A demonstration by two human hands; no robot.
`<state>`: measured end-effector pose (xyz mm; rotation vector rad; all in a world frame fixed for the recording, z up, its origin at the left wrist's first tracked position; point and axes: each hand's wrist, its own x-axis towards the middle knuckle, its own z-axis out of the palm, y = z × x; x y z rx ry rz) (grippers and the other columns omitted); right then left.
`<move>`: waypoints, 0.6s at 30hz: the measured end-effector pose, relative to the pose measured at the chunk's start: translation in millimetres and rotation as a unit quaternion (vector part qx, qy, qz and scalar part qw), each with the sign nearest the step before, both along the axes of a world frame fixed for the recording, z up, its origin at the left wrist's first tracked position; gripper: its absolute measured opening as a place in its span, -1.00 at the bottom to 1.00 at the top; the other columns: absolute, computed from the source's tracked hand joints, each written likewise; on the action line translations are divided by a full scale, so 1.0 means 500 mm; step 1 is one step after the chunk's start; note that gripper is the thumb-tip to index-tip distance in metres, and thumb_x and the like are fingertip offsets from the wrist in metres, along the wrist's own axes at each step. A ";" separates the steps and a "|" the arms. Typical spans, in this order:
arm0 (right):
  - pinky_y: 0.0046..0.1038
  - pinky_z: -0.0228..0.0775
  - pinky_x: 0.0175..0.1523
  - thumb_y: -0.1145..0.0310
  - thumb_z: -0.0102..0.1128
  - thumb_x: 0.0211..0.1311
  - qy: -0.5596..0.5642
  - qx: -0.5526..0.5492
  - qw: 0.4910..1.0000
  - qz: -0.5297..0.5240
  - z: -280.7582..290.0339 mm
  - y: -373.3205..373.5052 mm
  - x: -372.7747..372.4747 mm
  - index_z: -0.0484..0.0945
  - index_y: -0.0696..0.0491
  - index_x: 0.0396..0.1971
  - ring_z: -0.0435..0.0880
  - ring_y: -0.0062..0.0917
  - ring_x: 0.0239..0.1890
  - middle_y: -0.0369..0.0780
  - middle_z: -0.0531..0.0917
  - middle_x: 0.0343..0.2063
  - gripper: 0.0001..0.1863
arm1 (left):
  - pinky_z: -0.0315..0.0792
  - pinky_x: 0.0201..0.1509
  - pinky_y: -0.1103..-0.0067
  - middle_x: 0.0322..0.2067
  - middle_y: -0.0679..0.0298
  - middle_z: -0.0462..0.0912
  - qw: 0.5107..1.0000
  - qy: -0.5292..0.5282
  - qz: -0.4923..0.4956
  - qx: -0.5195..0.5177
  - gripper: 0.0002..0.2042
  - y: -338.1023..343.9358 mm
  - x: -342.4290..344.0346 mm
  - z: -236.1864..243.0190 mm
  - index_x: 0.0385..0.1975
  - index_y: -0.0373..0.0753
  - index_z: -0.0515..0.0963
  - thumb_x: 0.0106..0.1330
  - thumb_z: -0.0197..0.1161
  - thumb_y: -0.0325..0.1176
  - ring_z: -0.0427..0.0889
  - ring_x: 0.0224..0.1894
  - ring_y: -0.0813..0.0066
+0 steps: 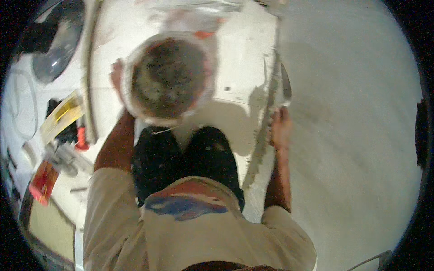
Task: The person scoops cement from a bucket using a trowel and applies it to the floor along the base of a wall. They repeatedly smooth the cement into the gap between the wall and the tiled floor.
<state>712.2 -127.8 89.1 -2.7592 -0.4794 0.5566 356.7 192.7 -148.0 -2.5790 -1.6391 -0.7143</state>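
My left fingers (118,76) hold the bucket (162,121), my right fingers (284,114) grip the trowel (285,82); plenty of mix (169,77) remains, and the rough strip (263,135) looks partly done, seemingly unsmoothed

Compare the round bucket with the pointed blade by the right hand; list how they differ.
Shape: the bucket is round; the pointed blade is slim and tapered.
Size: the bucket looks far larger than the pointed blade.
Colour: the bucket's rim is whitish; the pointed blade is dark grey.
Shared: each is at a hand, the bucket at the left hand, the pointed blade at the right hand.
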 end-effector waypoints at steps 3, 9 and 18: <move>-0.19 0.53 0.02 0.20 0.12 0.49 -0.002 0.027 0.985 0.169 0.102 0.074 -0.071 0.52 0.22 0.12 0.67 -0.19 -0.10 -0.05 0.68 -0.10 -0.58 | -0.07 0.59 0.02 0.48 0.00 0.22 0.993 -0.104 -0.042 -0.031 -0.43 -0.012 0.040 0.055 0.50 -0.03 0.26 0.50 0.07 -0.13 0.11 0.56 -0.05; -0.16 0.55 0.00 0.37 0.22 0.24 -0.042 -0.061 0.852 0.518 0.163 0.346 -0.190 0.62 0.14 -0.10 0.70 -0.07 -0.12 -0.07 0.71 -0.27 -0.73 | -0.05 0.58 -0.02 0.48 -0.01 0.19 0.999 0.001 -0.010 -0.052 -0.38 -0.011 0.028 0.066 0.53 0.00 0.20 0.49 0.10 -0.10 0.11 0.55 -0.08; -0.13 0.59 -0.11 0.48 0.14 0.14 -0.058 -0.129 0.778 0.612 0.120 0.423 -0.275 0.67 0.14 -0.37 0.76 -0.17 -0.28 -0.05 0.71 -0.37 -0.86 | -0.12 0.59 -0.04 0.50 -0.05 0.09 0.995 0.036 -0.033 -0.088 -0.32 -0.009 0.024 0.078 0.54 -0.03 0.13 0.45 0.12 -0.06 0.00 0.57 -0.13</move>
